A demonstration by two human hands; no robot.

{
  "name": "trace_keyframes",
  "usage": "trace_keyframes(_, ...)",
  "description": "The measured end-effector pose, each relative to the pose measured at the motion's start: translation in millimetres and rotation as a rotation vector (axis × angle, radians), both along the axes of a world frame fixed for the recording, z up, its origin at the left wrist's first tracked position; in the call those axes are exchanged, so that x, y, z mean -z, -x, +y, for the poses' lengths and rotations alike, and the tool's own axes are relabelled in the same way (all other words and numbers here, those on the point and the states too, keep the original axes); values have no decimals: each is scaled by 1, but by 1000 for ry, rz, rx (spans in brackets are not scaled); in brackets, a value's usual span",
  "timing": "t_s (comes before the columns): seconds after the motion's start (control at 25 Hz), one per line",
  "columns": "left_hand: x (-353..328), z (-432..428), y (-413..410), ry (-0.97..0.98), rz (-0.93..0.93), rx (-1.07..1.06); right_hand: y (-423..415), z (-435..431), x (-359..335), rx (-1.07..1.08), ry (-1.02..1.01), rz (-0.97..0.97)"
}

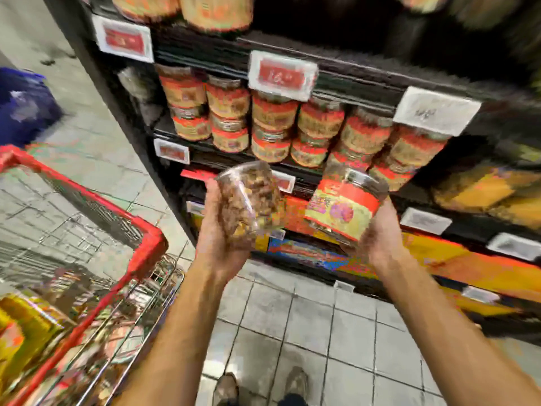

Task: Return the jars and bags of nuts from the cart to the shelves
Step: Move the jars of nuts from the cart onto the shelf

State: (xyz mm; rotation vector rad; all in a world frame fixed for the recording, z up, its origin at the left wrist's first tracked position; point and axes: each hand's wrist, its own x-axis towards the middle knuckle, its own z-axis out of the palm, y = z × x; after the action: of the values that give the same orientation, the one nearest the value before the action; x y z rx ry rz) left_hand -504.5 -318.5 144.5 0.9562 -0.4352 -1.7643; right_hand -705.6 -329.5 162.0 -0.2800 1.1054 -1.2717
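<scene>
My left hand (218, 230) grips a clear jar of nuts (251, 200), its label side turned away. My right hand (380, 235) grips a second jar (342, 206) with a red and yellow label, tilted to the left. Both jars are held up in front of the dark shelves (351, 83), just below a row of matching red-labelled jars (319, 124) stacked two high. The red-rimmed wire cart (146, 238) stands at the lower left, with yellow packs and more goods inside. The picture is blurred.
White and red price tags (282, 74) hang on the shelf edges. Yellow and orange bags (480, 186) lie on the shelves at right and below. A blue bin (23, 109) stands on the tiled floor at far left. My shoes (260, 388) show at the bottom.
</scene>
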Motion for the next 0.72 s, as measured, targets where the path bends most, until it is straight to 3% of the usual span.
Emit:
trace_keyframes(0.04, 5, -12, 11, 50, 11, -10, 10, -6, 10, 2, -2, -24)
trace_keyframes(0.12, 12, -35, 35, 138, -136, -47, 25, -17, 33, 21, -18, -44)
trace_keyframes(0.28, 33, -71, 80, 334, -724, -428, 45, -28, 62, 12, -25, -90)
trace_keyframes(0.36, 41, -86, 105, 362, -915, -544, 56, -27, 71, 10, -14, -115)
trace_keyframes(0.72, 78, -136, 171, 470, -1035, -763, 92, -12, 103, -1, -146, -98)
